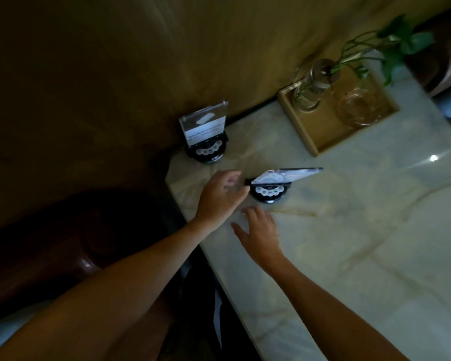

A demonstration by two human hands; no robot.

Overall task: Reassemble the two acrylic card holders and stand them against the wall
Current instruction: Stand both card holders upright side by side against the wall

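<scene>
Both hands empty, fingers spread: left hand [220, 195] beside near card holder [274, 185] mid-table, right hand [261, 231] just below; far card holder [206, 134] already at wall [219, 48]; grip the base, slide back upright.

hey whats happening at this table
A person is setting up two acrylic card holders on a marble table. One card holder already stands by the wall. The second holder sits farther out, its panel tilted. The left hand is open just beside it, the right hand open over the tabletop; neither grips anything.
</scene>
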